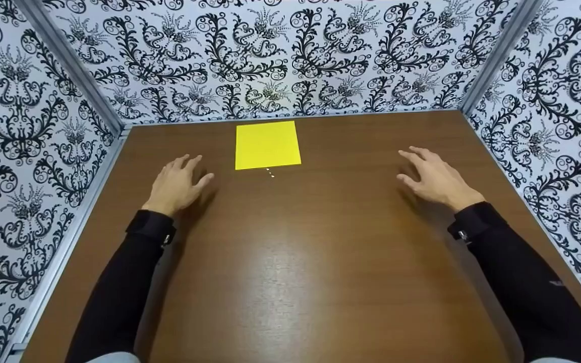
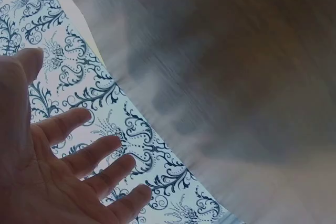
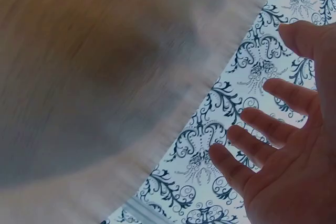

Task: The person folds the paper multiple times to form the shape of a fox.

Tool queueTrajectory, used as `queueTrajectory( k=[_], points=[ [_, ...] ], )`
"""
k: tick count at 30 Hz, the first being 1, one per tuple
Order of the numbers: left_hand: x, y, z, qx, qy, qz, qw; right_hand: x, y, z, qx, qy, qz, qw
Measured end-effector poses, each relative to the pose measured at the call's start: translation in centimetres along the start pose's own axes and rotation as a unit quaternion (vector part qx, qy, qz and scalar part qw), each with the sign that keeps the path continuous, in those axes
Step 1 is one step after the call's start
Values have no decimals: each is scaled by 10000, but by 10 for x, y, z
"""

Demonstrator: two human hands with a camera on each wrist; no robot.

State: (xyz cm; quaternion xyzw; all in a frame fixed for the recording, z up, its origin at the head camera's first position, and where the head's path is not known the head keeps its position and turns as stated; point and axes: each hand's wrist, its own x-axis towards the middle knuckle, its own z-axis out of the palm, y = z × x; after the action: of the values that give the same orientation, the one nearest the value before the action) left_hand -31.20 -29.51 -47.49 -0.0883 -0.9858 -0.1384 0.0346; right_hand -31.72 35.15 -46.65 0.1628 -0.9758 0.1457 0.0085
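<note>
A flat yellow square sheet (image 1: 268,145) lies near the back edge of the brown wooden table (image 1: 290,242). To its left, my left hand (image 1: 175,185) hovers over the tabletop with fingers spread and nothing in it. My right hand (image 1: 437,177) is held above the table on the other side, well to the right of the sheet, its fingers loosely extended. In the left wrist view the palm and fingers of the left hand (image 2: 68,166) show nothing held. The right wrist view likewise shows a bare palm on the right hand (image 3: 289,145).
Walls with black-and-white scroll pattern (image 1: 290,55) enclose the table at the back and both sides, joined by grey metal posts (image 1: 71,63). A few tiny white specks (image 1: 270,173) lie just in front of the yellow sheet. Both forearms wear black sleeves (image 1: 119,287).
</note>
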Motion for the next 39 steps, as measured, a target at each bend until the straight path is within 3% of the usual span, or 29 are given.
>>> queueTrajectory(
  k=[9, 16, 29, 39],
  points=[
    [17, 18, 11, -63, -209, 34, 9998, 8, -22, 7, 256, 145, -99, 9995],
    [31, 38, 23, -112, -266, 242, 9993, 14, -41, 13, 404, 392, -351, 9978],
    [58, 73, 45, -278, -473, 456, 9975, 19, -62, 29, 467, 382, -551, 9967],
    [70, 95, 48, -272, -731, 550, 9954, 28, -80, 30, 459, 307, -669, 9962]
  ],
)
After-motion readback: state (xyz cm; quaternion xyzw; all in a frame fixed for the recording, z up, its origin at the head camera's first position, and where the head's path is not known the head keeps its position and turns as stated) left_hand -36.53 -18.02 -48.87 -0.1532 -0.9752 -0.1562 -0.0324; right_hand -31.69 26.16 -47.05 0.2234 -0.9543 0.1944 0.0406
